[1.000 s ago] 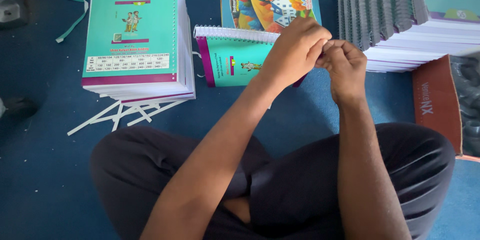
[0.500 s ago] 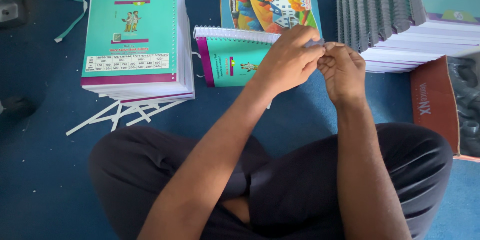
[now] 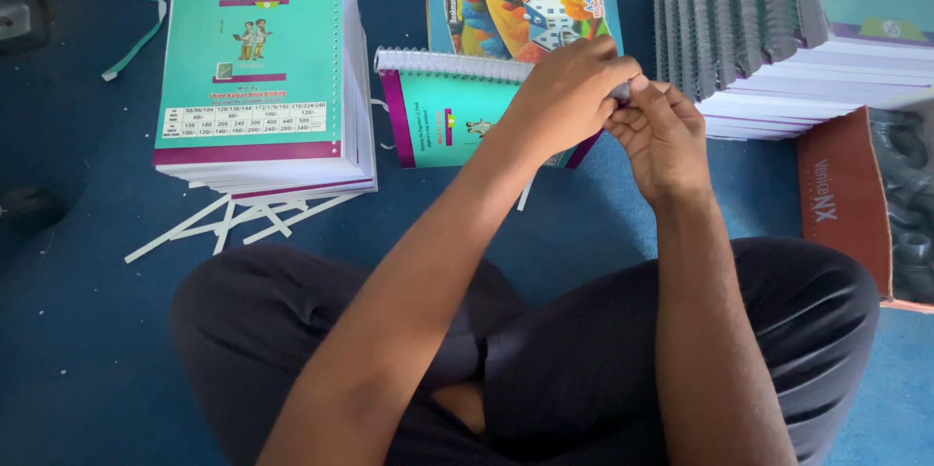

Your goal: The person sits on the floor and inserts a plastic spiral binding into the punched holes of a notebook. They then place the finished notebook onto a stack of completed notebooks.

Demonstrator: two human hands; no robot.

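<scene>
I sit cross-legged on a blue floor. In front of my knees lies a teal notebook [image 3: 443, 125] with a purple edge and a white spiral coil [image 3: 438, 62] along its top. My left hand [image 3: 569, 96] and my right hand [image 3: 666, 135] meet just above the notebook's right end. The fingertips of both hands pinch a small grey piece [image 3: 623, 89] between them. My left hand covers the coil's right end, so I cannot tell whether the piece belongs to the coil.
A tall stack of teal notebooks [image 3: 258, 67] stands at the left, with white paper strips [image 3: 229, 218] on the floor under it. A colourful book [image 3: 525, 14] lies behind. Stacks of spiral-bound notebooks [image 3: 769, 23] and a cardboard box [image 3: 842, 198] fill the right side. A green strap [image 3: 136, 33] lies far left.
Both hands stay together at the notebook's right end. The fingers shift slightly around the small piece, and the hands sit a little lower than a second ago.
</scene>
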